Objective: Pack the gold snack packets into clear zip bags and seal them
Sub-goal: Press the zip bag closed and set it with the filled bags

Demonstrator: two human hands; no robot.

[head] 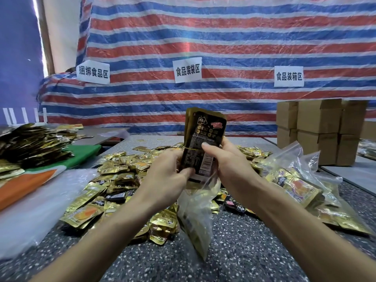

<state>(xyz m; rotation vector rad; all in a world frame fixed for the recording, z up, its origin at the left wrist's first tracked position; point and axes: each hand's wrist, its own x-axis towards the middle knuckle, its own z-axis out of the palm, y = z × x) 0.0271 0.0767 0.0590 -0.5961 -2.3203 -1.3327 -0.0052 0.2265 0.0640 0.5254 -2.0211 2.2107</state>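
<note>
Clasping glossy flat gold packets [203,139], left hand [166,177] and right hand [222,165] meet a crinkly clear bag [195,218].

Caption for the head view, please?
Left hand and right hand hold a stack of gold foil snack packets at the mouth of a clear plastic zip bag.

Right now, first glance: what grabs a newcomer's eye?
A stack of gold packets held upright at centre between left grip and right grip, its lower end at the mouth of a clear zip bag hanging below. Behind it, a heap of loose packets spreads over the table, before a red, white and blue striped tarp.
</note>
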